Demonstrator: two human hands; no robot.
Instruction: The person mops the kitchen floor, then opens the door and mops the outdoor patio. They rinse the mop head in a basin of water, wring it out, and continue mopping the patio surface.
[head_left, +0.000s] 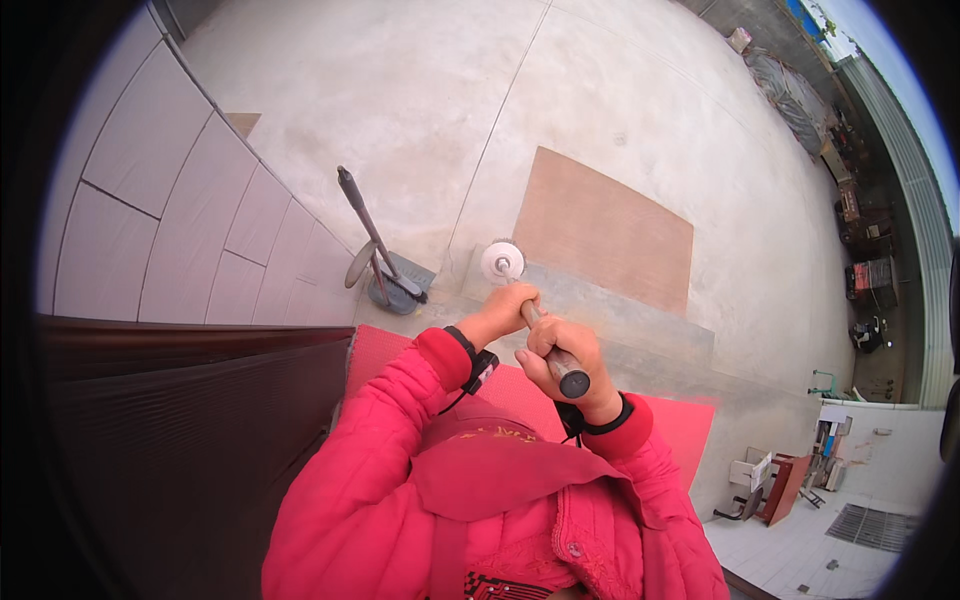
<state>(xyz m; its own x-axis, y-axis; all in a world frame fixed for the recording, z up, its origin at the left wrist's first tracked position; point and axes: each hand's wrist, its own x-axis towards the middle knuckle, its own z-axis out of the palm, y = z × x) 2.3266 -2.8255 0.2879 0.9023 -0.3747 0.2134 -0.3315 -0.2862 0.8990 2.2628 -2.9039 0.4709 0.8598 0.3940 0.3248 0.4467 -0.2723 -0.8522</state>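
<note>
My left hand (507, 309) is wrapped around the lower visible part of a mop handle (565, 367). Higher up, close to the black end cap, my right hand (574, 346) grips the same pole. The handle points steeply down and away from me to a round white mop head (501, 261) with a greyish fringe showing at its far edge. That head is over the concrete step beside a brown mat; whether it touches the surface cannot be told. My hands hide parts of the pole.
A long-handled broom (364, 214) and grey dustpan (401, 283) stand by the tiled wall (187, 202) at left. A brown mat (607, 225) lies ahead, a red mat (686, 427) beneath me. A dark door (187, 420) is left; brown wooden furniture (784, 487) stands right.
</note>
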